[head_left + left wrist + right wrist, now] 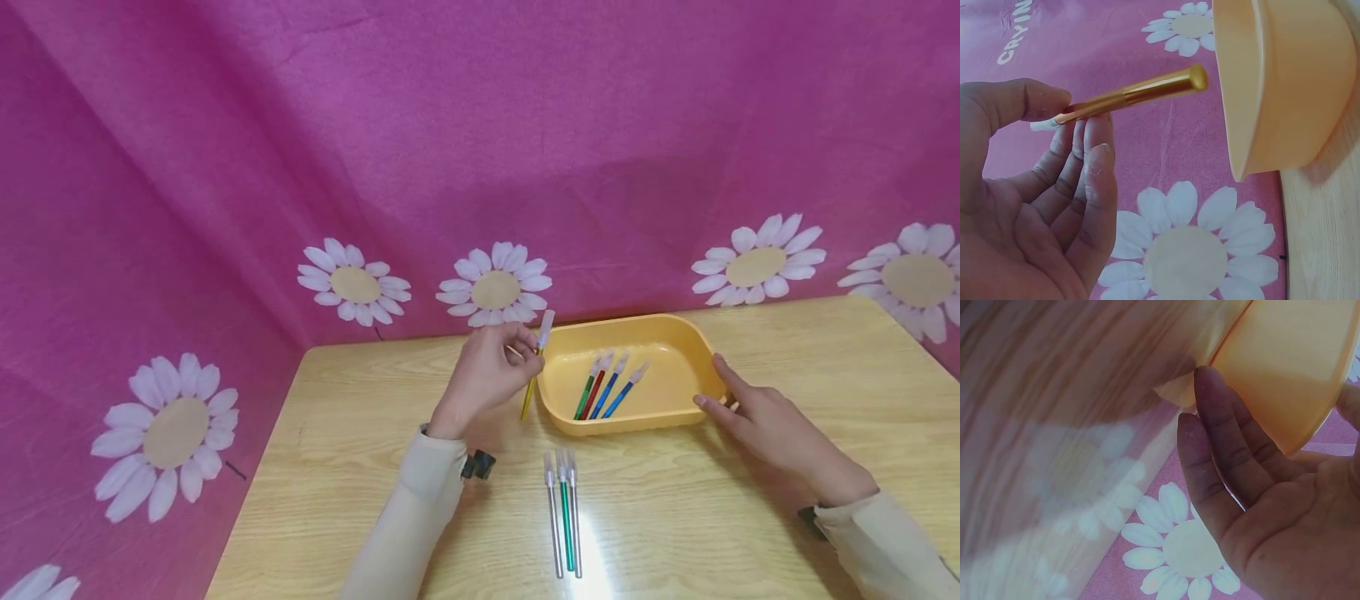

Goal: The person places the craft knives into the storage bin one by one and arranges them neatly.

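Observation:
My left hand (495,367) pinches a gold craft knife (530,392) with a clear cap between thumb and fingertips, just left of the yellow plastic tray (675,333). In the left wrist view the gold handle's butt end points toward the tray wall (1304,87). My right hand (780,429) holds the tray's right end, thumb at the rim and fingers along the outside, as the right wrist view also shows. Inside the tray lie several capped craft knives: a green one (584,398), a red one (593,395) and blue ones (618,400).
Three more capped craft knives lie side by side on the wooden table (360,467) in front of the tray: a green one (566,525) between two silver ones (554,529). A magenta cloth (525,125) with white flowers hangs behind the table and along its left side.

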The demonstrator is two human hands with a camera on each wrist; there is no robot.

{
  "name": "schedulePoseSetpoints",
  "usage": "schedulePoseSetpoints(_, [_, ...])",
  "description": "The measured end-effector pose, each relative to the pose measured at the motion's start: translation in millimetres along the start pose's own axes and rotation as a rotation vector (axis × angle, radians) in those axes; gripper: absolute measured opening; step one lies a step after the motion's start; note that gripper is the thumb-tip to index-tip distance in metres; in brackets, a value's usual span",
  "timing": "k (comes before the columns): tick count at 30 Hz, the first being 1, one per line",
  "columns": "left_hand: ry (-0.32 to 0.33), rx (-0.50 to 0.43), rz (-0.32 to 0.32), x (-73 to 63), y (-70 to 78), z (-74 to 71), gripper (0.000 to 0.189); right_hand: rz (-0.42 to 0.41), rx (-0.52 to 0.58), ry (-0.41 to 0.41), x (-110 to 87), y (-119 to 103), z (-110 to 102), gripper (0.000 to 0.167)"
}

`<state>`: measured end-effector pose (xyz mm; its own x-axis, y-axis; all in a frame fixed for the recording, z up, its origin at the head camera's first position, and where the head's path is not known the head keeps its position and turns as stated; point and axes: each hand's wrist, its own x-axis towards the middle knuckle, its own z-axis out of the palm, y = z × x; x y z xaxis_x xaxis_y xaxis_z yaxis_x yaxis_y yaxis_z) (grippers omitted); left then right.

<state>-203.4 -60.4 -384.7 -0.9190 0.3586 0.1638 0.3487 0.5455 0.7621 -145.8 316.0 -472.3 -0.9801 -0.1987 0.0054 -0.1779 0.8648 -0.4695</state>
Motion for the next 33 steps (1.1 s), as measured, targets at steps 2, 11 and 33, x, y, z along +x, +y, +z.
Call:
schedulePoseSetpoints(2, [0.013,-0.011,-0.003,2.4,0.1,-0.5,0.005,-0.001,-0.001,-0.002,0.2,0.0,0.3,0.083])
schedulePoseSetpoints(11, [0.062,-0.088,0.021,20.3,2.8,5.4,0.009,-0.016,-0.002,0.023,0.7,1.3,-0.1,0.08])
schedulePoseSetpoints(33, [0.105,-0.129,0.025,50.0,8.7,19.2,0.01,-0.002,0.0,0.012,-0.5,-2.3,1.1,0.079])
